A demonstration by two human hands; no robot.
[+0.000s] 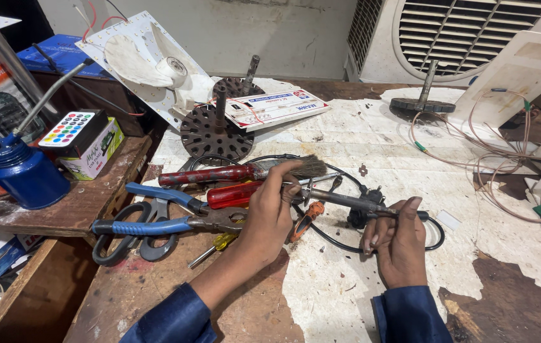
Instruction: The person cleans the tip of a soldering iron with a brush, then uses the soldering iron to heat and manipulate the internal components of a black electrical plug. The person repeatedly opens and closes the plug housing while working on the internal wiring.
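The left hand (270,213) is curled shut around the near end of a thin metal tool (340,200), which looks like a soldering iron, though I cannot be sure. The right hand (400,238) is closed too, and its thumb and fingers pinch the other end of the same tool. The tool lies level between the two hands, just above the middle of the workbench (378,279), which has torn white paper on it. A black cable (346,244) loops on the bench under the hands. Just left of the left hand lie blue-handled pliers (162,222), and black scissors (127,238) lie under them. A red-handled screwdriver (235,194) sits beside the left hand's fingers, and a paintbrush with a red handle (238,171) lies a bit farther away. A small orange tool (305,219) pokes out below the left hand. Farther back stands a dark round metal disc with a rod (216,130). Far on the left, a blue oil can (23,171) stands on a wooden shelf (73,209). Thin pink wires (473,152) curl on the right side of the bench.
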